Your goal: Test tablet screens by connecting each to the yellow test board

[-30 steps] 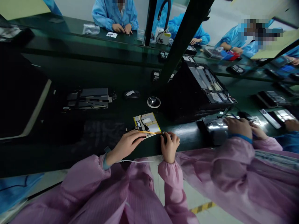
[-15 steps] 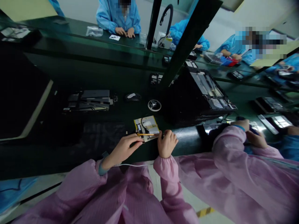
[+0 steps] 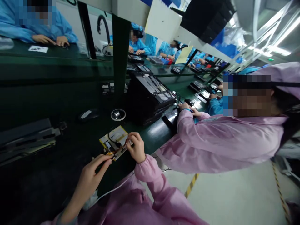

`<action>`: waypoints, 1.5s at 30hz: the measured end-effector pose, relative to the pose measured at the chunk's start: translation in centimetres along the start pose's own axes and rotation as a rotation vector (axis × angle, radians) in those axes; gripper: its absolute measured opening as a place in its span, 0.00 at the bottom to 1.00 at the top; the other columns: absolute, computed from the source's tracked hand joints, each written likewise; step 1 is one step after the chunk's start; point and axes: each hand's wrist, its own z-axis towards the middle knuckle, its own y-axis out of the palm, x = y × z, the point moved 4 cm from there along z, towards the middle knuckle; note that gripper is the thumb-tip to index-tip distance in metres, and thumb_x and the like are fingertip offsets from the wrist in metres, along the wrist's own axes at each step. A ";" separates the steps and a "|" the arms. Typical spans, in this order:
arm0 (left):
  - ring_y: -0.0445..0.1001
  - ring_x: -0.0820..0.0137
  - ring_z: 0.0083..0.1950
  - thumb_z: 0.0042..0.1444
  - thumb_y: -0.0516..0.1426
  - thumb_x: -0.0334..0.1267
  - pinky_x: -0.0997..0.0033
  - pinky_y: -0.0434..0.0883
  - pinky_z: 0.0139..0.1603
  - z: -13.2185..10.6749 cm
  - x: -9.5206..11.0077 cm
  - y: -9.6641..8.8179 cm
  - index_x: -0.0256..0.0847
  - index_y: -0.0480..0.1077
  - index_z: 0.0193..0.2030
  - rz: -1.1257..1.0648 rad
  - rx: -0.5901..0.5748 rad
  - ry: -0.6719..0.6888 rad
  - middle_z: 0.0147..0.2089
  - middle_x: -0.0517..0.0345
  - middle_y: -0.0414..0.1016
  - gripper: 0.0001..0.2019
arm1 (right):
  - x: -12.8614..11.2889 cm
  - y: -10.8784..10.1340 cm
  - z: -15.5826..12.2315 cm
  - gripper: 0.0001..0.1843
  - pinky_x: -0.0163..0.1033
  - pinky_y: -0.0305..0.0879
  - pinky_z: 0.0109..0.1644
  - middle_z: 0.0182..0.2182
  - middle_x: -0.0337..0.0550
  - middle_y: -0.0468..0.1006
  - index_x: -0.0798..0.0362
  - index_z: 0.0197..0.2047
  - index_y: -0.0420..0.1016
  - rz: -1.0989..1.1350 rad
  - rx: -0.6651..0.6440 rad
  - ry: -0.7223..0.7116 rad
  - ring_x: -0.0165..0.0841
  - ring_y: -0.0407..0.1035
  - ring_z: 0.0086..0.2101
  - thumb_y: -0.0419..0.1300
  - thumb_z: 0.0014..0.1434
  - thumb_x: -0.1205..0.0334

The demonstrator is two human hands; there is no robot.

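Observation:
A flat, silver battery pack with yellow edges (image 3: 119, 133) lies in front of me, a narrow circuit board (image 3: 120, 153) along its near side. My left hand (image 3: 92, 173) pinches the near left corner of the board between thumb and fingers. An orange strip (image 3: 109, 153) shows at those fingertips. At the right end, my right hand (image 3: 137, 149) is closed with its fingertips on the board's edge; a thin brownish strip shows beside them. A black cable (image 3: 109, 136) curves over the pack.
Beyond the pack are a roll of tape (image 3: 118, 114) and a black mouse (image 3: 88, 114). A tall stack of black trays (image 3: 150, 100) stands to the right, near a co-worker in a pink smock (image 3: 222, 140). Grey parts (image 3: 30, 137) lie at left.
My view has swung right, so the bench things sit further left. The orange strip, earlier stretched straight along the board, now shows mainly by my left fingertips. Both hands stay at the board.

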 end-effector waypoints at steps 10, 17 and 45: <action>0.76 0.67 0.34 0.57 0.55 0.51 0.74 0.73 0.37 0.5 0.6 -1.2 0.41 0.70 0.33 -0.183 0.078 -0.195 0.30 0.59 0.75 0.15 | -3.1 4.7 0.0 0.09 0.33 0.66 0.34 0.28 0.39 0.74 0.51 0.33 0.65 0.538 -0.459 -0.008 0.28 0.69 0.29 0.58 0.58 0.55; 0.75 0.71 0.35 0.62 0.53 0.41 0.74 0.71 0.38 0.8 1.0 -2.3 0.42 0.71 0.37 0.046 0.139 -0.111 0.34 0.59 0.76 0.09 | -2.6 5.3 1.4 0.09 0.34 0.69 0.35 0.29 0.39 0.77 0.51 0.45 0.64 0.651 -0.619 0.061 0.29 0.74 0.31 0.52 0.65 0.56; 0.72 0.69 0.41 0.63 0.55 0.34 0.67 0.71 0.44 0.7 1.1 -1.9 0.42 0.64 0.37 0.546 0.147 0.207 0.34 0.59 0.71 0.02 | -3.2 4.4 2.5 0.07 0.38 0.66 0.39 0.30 0.42 0.76 0.52 0.38 0.74 0.480 -0.637 -0.252 0.31 0.69 0.33 0.54 0.64 0.66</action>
